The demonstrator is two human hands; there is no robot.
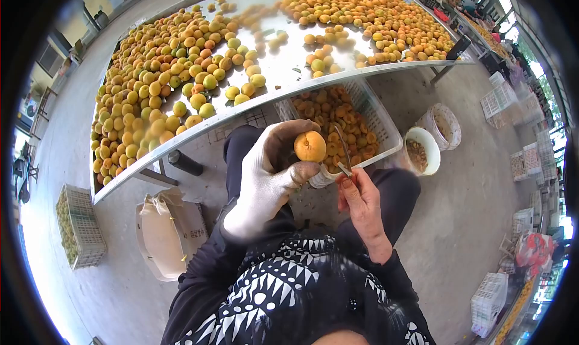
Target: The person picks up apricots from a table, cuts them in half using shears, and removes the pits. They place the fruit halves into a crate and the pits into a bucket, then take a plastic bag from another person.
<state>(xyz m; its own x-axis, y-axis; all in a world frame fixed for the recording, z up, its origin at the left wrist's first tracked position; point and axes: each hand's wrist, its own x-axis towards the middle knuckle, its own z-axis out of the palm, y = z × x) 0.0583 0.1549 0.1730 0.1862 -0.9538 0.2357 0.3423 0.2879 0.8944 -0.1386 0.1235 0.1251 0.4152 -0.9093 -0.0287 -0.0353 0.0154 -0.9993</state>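
Note:
My left hand, in a whitish glove, holds a whole orange-yellow apricot between thumb and fingers. To its right, my bare right hand pinches a small metal tool with a thin curved part pointing up. The tool and the apricot are apart. Beyond both hands, a white plastic crate holds many apricots that look cut or split. A white container under my left hand is partly hidden.
A metal table covered with many apricots spans the front. Two white buckets, one with small bits inside, stand right of the crate. A cardboard box and a crate of green fruit are at left. Stacked crates line the right; people sit far back right.

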